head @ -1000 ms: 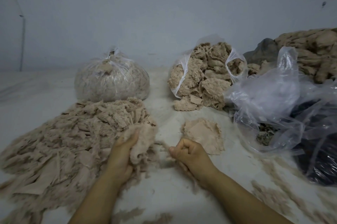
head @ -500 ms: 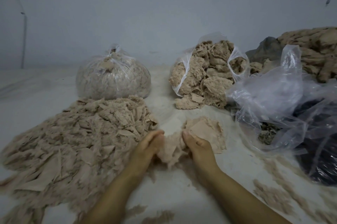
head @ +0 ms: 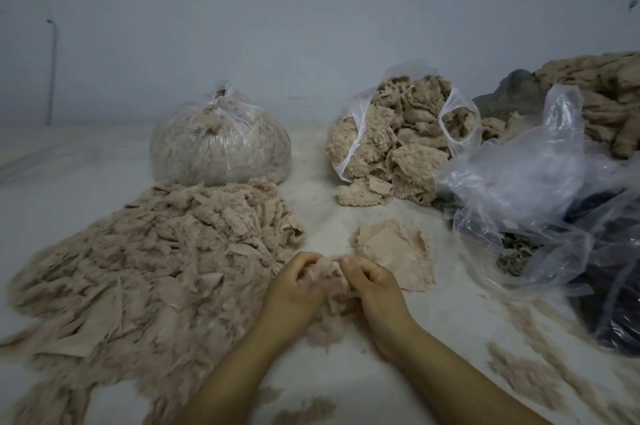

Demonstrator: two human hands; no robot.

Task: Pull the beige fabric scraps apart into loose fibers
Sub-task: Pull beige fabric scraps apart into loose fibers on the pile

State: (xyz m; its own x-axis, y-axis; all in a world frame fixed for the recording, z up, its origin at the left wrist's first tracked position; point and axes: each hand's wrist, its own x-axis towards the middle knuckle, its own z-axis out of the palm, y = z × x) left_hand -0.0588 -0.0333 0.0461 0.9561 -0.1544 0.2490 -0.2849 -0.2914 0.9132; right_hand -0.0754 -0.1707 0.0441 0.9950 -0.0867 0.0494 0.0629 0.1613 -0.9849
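Beige fabric scrap [head: 329, 281], gripped between left hand [head: 294, 289] and right hand [head: 375, 289] with curled fingers, above a pale, lint-strewn floor [head: 433, 331]. Shredded pile [head: 149, 258] lies left; tied bag [head: 220, 144] and open bag [head: 398, 144] stand before a plain grey wall [head: 277, 16].

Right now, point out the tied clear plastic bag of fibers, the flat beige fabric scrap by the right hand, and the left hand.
Tied bag [head: 221, 151], head view: front wall.
Flat scrap [head: 394, 244], head view: centre.
Left hand [head: 294, 289], head view: back.
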